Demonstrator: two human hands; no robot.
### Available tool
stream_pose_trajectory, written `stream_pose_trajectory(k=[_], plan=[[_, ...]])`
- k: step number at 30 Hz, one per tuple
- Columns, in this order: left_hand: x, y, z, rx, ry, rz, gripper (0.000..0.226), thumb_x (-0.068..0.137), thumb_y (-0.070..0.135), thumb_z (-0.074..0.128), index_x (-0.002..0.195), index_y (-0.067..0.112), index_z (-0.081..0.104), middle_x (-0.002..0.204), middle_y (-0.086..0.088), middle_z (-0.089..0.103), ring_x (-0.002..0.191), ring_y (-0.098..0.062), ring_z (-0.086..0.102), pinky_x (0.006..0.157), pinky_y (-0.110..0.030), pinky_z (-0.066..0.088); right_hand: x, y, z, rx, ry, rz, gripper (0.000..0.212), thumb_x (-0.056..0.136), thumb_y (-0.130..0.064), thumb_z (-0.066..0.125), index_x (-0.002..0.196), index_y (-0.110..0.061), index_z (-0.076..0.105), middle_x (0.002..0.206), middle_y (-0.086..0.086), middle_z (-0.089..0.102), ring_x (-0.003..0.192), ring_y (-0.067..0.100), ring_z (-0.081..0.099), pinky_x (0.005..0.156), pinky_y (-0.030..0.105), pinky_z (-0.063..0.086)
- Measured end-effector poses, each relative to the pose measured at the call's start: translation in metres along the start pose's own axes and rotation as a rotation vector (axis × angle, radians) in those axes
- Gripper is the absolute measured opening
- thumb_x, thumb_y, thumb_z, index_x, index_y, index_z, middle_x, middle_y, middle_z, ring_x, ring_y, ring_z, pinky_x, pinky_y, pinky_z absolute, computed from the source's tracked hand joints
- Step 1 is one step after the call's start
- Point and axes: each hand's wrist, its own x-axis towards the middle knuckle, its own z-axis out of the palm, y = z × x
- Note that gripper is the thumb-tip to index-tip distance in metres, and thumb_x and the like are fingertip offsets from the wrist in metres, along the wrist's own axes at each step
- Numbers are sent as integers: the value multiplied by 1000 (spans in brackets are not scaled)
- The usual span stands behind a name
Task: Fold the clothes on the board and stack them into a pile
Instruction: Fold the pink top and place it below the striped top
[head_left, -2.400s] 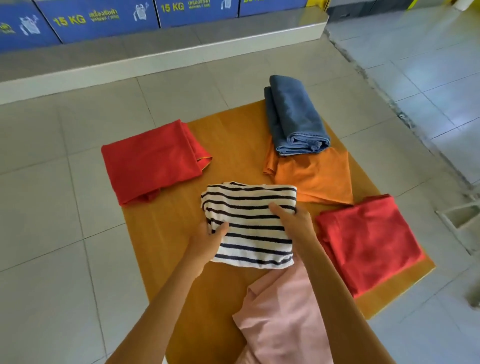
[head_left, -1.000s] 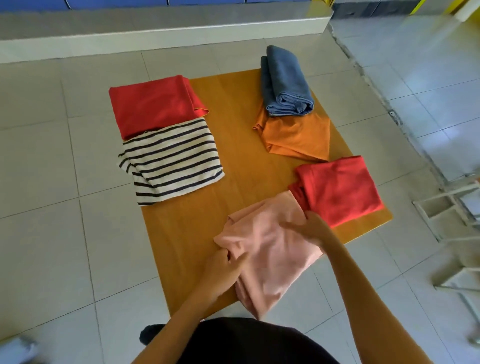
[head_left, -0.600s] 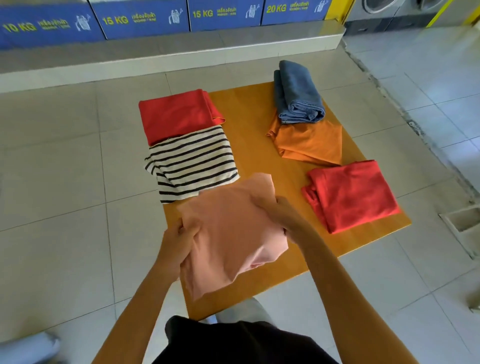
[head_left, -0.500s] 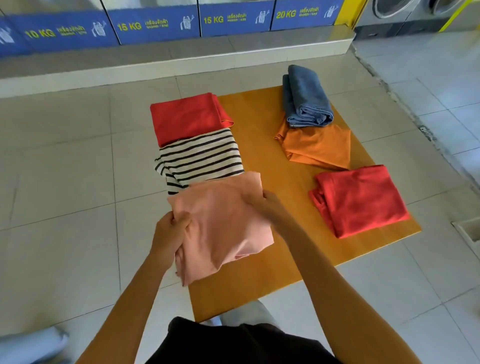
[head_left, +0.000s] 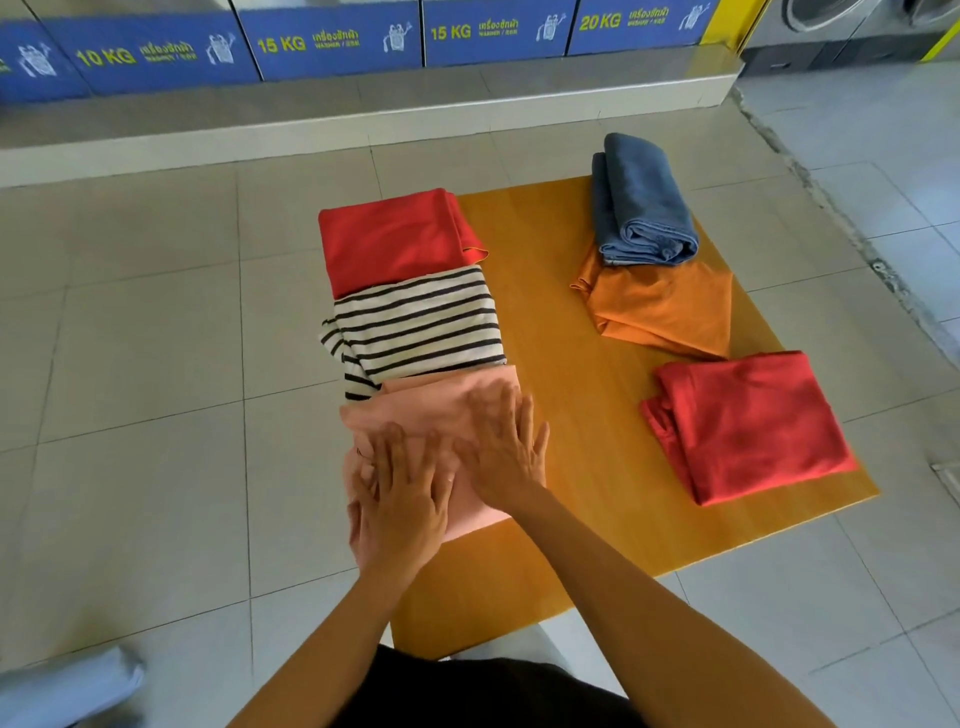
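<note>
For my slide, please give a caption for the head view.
Both hands, left hand and right hand, press flat on the folded pink garment beside the striped shirt.

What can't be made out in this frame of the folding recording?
- Head view: the middle of the pink garment is hidden under the left hand and right hand.
- The striped garment covers the near edge of the red garment.
- The small script on the blue washer signs is too small to read.
- The grey object at the bottom-left is cut off and blurred.
</note>
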Motion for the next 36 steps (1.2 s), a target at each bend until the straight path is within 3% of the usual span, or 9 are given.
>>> stream_pose_trajectory(k=[4,9,11,15,18,21,26,30,36], plan=[[25,-3,-7,-13,0,31,73,95,64,19,157,31,2,164,-19,7,150,-40,11,114,-60,18,23,-3,-11,-43,-49,13,70,103,-62,21,159,-38,-14,163,4,-33,148,33,-33,119,64,-12],[43,-7,-15,-77,-81,9,73,89,68,1,155,38,-6,166,-14,-3,152,-36,0,118,-61,15,34,-11,-26,-57,-91,18,74,102,-64,25,159,-36,-14,164,5,-31,149,35,-30,117,64,-14],[44,-6,-23,-127,-119,1,69,93,66,8,156,40,-2,166,-9,-4,153,-32,-4,118,-62,11,33,-12,-30,-59,-100,15,76,101,-63,28,159,-36,-12,164,6,-31,150,36,-29,116,64,-14],[34,-2,-40,-180,-30,3,55,98,53,32,151,39,27,161,0,28,151,-31,14,117,-64,4,27,-14,-37,-23,-30,11,73,102,-56,39,160,-40,-1,165,6,-30,151,37,-26,119,68,-7],[24,4,-43,-285,2,32,51,97,54,26,147,45,29,155,6,39,148,-26,26,117,-63,19,11,-18,-38,19,51,-16,68,104,-47,40,160,-41,3,165,4,-30,151,35,-26,120,67,-4],[15,17,-46,-331,59,85,65,96,62,7,148,35,35,153,4,44,146,-25,33,114,-56,31,-13,-21,-39,77,78,-23,65,105,-44,38,161,-38,7,167,4,-24,153,31,-22,121,64,-3],[-1,56,-56,-575,5,102,48,106,36,26,149,19,38,154,-4,42,145,-26,34,115,-47,35,-47,-2,-43,154,143,50,62,104,-40,42,160,-33,17,170,2,-14,157,28,-9,122,61,7],[-10,79,-53,-620,-38,138,48,106,36,28,145,15,45,145,-9,53,132,-29,51,106,-46,45,-62,28,-52,219,160,121,59,103,-37,43,158,-29,23,171,5,-4,157,29,2,121,61,17],[-15,111,-67,-621,-57,107,43,106,33,32,137,13,56,134,-8,62,120,-26,60,102,-39,49,-62,73,-65,308,130,176,57,104,-36,44,157,-24,28,170,6,8,156,28,9,120,58,17]])
